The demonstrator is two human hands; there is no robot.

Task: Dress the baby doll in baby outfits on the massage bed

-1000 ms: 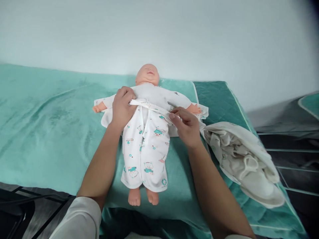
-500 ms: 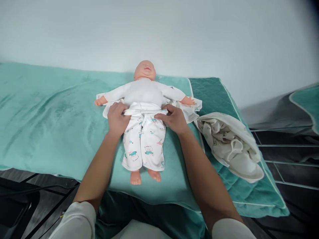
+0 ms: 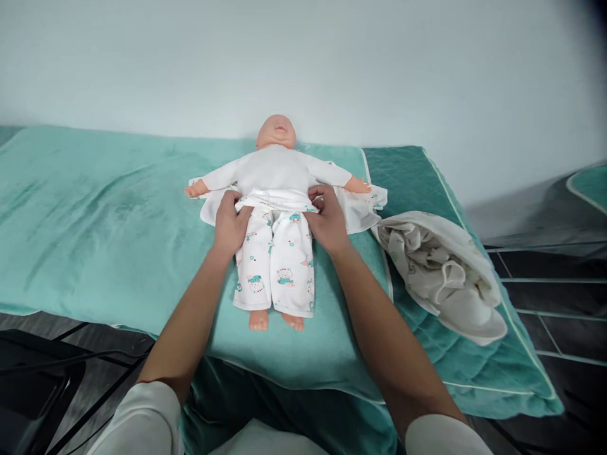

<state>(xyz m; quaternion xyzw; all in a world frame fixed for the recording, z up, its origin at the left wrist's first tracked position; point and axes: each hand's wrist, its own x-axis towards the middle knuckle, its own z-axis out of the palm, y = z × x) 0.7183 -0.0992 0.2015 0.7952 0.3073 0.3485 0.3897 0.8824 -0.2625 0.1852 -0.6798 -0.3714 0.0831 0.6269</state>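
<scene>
A baby doll [image 3: 275, 133] lies on its back on the green bed cover, its head toward the wall and its arms spread. It wears a white long-sleeved top [image 3: 272, 167] and white printed trousers [image 3: 289, 272]; both bare feet stick out below the cuffs. My left hand [image 3: 231, 222] is closed on the waistband at the doll's hip, on the left of the view. On the opposite hip, my right hand [image 3: 328, 221] grips the other side of the waistband. Spread-out printed cloth [image 3: 363, 212] lies beneath the doll's arms. My fingertips are partly hidden by the fabric.
A crumpled bundle of white cloth [image 3: 446, 278] lies to the right on the darker quilted mat [image 3: 408, 174]. The light green cover [image 3: 118, 234] stretches left. A pale wall [image 3: 303, 63] stands behind. Metal bars [image 3: 559, 309] show at right, a black object [image 3: 33, 392] at lower left.
Both hands have shifted slightly inward along the waistband, and the trousers sit a little higher. The feet appear higher in view. The camera view has shifted slightly.
</scene>
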